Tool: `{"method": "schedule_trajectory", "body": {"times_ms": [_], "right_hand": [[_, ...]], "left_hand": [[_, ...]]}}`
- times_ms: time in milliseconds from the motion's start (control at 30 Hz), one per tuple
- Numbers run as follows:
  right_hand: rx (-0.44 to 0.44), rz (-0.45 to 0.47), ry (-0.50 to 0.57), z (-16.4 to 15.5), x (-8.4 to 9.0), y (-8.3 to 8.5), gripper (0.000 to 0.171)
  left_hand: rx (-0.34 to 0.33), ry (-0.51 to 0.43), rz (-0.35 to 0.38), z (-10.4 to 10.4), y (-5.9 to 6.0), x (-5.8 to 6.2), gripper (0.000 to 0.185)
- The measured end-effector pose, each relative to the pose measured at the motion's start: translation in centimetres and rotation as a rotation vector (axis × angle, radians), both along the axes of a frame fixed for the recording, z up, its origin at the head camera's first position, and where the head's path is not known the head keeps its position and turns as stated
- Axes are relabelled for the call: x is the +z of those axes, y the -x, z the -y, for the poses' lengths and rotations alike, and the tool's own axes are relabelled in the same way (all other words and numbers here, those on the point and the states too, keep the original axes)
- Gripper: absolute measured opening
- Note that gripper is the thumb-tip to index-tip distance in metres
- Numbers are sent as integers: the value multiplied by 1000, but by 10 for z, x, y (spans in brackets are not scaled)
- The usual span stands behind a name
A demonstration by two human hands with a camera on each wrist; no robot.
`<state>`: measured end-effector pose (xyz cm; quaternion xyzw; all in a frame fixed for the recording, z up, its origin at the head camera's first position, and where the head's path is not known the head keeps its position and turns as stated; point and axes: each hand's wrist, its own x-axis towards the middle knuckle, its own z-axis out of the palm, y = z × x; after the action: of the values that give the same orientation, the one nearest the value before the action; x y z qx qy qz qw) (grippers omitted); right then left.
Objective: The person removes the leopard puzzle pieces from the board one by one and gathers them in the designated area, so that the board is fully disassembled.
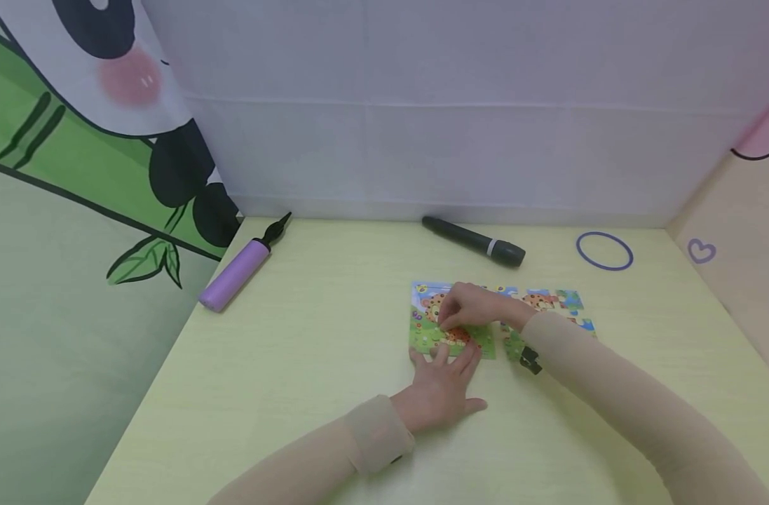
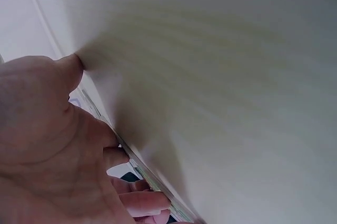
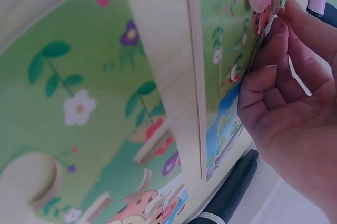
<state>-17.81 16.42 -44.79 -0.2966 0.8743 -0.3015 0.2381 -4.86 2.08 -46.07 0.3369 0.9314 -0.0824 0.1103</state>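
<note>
Two colourful jigsaw boards lie side by side mid-table, the left board (image 1: 422, 330) and the right board (image 1: 557, 301). My left hand (image 1: 447, 358) lies flat on the table, its straight fingers touching the left board's near edge; the left wrist view shows its palm (image 2: 47, 145) and the board's edge (image 2: 152, 182). My right hand (image 1: 450, 321) reaches across over the left board with curled fingers. In the right wrist view its thumb and forefinger pinch a small reddish puzzle piece (image 3: 261, 19) on that board (image 3: 226, 66). My right forearm hides part of the right board.
A purple air pump (image 1: 239, 270) lies at the far left of the yellow table (image 1: 308, 365). A black microphone (image 1: 475, 240) lies behind the boards and a blue ring (image 1: 603, 250) at the far right. White wall behind, panda panel left, beige panel right.
</note>
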Motion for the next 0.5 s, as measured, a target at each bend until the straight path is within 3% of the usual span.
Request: {"method": "schedule_trajectory", "body": {"times_ms": [267, 500], "right_hand": [[-7, 17, 13, -1, -1, 1, 3], [75, -3, 80, -3, 0, 3, 4]], "left_hand": [[10, 30, 2, -1, -1, -1, 81], [3, 30, 5, -1, 0, 0, 81]]}}
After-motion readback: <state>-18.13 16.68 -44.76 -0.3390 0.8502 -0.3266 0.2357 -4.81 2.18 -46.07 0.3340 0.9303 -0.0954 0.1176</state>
